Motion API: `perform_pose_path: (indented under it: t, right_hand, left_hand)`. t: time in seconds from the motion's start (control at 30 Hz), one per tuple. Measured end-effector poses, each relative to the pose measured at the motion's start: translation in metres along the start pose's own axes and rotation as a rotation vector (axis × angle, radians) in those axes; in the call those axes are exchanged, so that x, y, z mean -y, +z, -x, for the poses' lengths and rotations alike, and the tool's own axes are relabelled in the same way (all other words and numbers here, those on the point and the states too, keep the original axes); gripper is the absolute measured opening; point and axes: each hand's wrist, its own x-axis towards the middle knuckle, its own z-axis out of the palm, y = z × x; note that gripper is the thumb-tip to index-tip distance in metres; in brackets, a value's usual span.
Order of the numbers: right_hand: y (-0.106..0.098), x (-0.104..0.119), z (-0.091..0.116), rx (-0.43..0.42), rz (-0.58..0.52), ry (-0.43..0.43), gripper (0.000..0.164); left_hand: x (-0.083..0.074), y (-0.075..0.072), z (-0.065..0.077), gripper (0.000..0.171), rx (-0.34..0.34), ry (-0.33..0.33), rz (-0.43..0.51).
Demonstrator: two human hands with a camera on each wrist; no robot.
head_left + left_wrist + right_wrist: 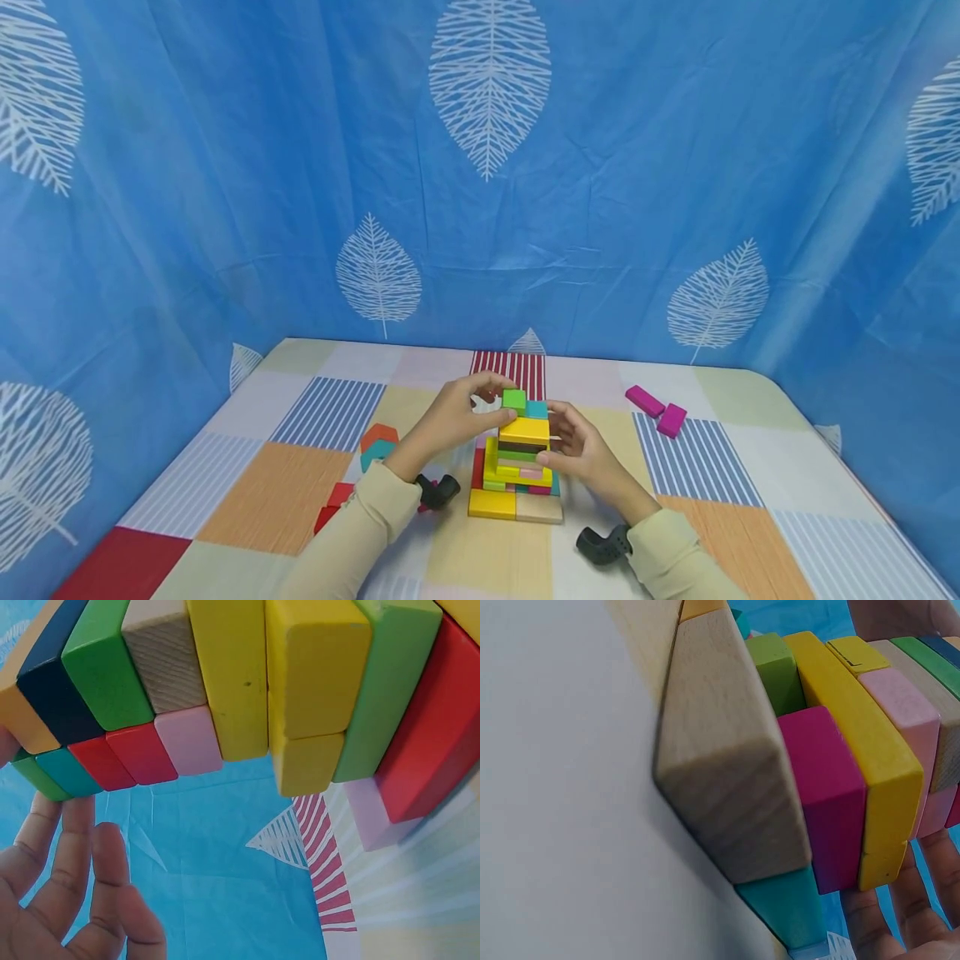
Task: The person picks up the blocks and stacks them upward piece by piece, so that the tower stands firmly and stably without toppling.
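Observation:
A tower of coloured wooden blocks [525, 450] stands on the patterned cloth, its layers yellow, dark, green, pink and plain wood. A green block [513, 401] and a blue block [536, 408] show at its top. My left hand [453, 408] spans the top, thumb in front near the green block and fingers behind. In the left wrist view, its fingertips meet the back blocks from beyond. My right hand [588, 458] grips the tower's right side, thumb at the front layers, fingers round the back. Its fingers also show behind the pink and yellow blocks [889, 795] in the right wrist view.
Two magenta blocks [657, 410] lie at the back right. Orange and teal blocks [378, 446] lie left of the tower, with red blocks [333, 505] nearer the left sleeve. Black straps circle both wrists. A blue leaf-print curtain [487, 250] hangs behind the table.

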Motion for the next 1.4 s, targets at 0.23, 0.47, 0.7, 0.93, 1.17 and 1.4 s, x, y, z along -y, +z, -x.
perform_pose_path:
  t: [0.23,0.47,0.7,0.93,1.17,1.4]
  right_hand:
    - [0.000,0.001,0.000,-0.008,-0.008,0.011,0.069]
    - [0.000,0.007,-0.002,-0.032,0.026,0.045,0.068]
    - [0.000,0.013,-0.004,-0.036,0.043,0.036,0.065]
    - [0.000,0.015,-0.003,-0.037,0.071,0.029,0.064]
    - [0.000,0.015,-0.004,-0.032,0.075,0.021,0.063]
    - [-0.001,0.014,-0.003,-0.033,0.074,0.021,0.063]
  left_hand:
    - [-0.003,-0.023,0.002,0.056,0.060,0.040,0.001]
    - [0.011,-0.054,0.022,0.050,0.180,0.001,-0.042]
    - [0.027,-0.067,0.054,0.037,0.477,-0.139,-0.172]
    - [0.024,-0.057,0.065,0.038,0.419,-0.253,-0.385]
    - [0.022,-0.046,0.067,0.031,0.375,-0.252,-0.464]
    - [0.020,-0.047,0.048,0.022,0.174,-0.035,-0.432]
